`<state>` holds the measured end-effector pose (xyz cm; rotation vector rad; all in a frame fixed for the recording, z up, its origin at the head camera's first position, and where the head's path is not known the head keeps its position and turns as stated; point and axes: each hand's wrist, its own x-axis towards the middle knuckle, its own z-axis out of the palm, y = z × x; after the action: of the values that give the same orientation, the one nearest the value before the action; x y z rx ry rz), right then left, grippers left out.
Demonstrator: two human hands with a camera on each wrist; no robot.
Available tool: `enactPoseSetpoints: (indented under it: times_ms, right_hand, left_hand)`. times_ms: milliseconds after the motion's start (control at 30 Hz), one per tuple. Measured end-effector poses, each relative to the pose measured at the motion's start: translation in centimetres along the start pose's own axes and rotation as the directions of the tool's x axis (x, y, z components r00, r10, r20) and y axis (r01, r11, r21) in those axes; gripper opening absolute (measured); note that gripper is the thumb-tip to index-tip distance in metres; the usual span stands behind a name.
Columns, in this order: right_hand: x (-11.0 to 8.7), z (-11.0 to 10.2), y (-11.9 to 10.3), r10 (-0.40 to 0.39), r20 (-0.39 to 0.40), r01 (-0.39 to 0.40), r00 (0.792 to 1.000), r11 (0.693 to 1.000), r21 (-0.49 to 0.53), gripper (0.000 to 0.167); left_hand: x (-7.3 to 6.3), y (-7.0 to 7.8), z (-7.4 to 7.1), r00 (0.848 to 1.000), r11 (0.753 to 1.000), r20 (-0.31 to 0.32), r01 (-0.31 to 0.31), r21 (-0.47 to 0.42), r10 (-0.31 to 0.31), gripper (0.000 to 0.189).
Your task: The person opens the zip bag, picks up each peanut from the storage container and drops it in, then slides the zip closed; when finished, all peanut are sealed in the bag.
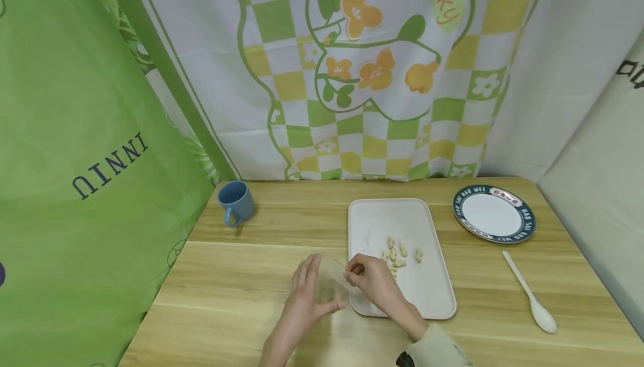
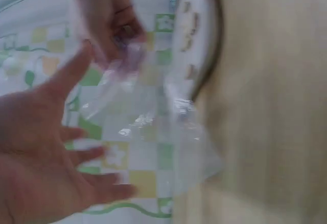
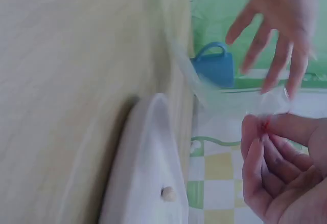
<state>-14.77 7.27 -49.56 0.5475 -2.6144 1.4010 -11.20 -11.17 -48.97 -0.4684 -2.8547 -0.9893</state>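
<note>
The right hand (image 1: 374, 282), near the lower middle of the head view, pinches a clear plastic bag (image 2: 140, 124) between thumb and fingertips, the other fingers curled in. The bag hangs from that pinch in the middle of the left wrist view, and a bit of red shows at the pinch in the right wrist view. In the head view the bag is a faint sheet between the two hands, just beside the left edge of the tray (image 1: 372, 216).

The left hand (image 1: 302, 294), to the left of the bag, is spread wide, thumb well apart from the fingers, and grips nothing; whether a fingertip touches the bag I cannot tell.

The tray lies right of centre on the wooden table (image 1: 226, 288), with a loose group of peanuts (image 1: 393, 254) around its middle, some partly behind the right hand. A blue mug (image 1: 237, 202) stands upright at the table's far left corner. A plate (image 1: 492, 215) with a dark patterned rim lies at the far right, and a white spoon (image 1: 530, 294) lies below it, bowl toward the lower right.
</note>
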Motion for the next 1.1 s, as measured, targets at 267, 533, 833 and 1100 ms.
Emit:
enactPoseSetpoints:
  times_ms: [267,533,833,1100]
  right_hand:
    - [0.4,-0.6,-0.4,0.070,0.078,-0.084,0.994,0.977,0.197,0.017]
    - [0.1,-0.3,0.1,-0.056,0.081,0.047,0.995,0.993,0.107,0.015]
    - [0.0,0.1,0.4,0.003,0.143,-0.013,0.990,0.997,0.072,0.016]
    - [-0.2,-0.2,-0.1,0.097,0.187,-0.117,0.977,0.989,0.096,0.042]
  left_hand:
    - [1.7,-1.8,2.8,0.973,0.978,-0.095,-0.208,0.029,0.210,0.130]
    - [2.2,-2.0,3.4,0.972,0.976,-0.090,-0.214,0.033,0.216,0.110]
    - [2.3,-2.1,3.8,0.925,0.925,-0.137,-0.327,0.194,0.355,0.104]
    - [2.2,-2.5,4.0,0.924,0.930,-0.124,-0.346,0.120,0.360,0.094]
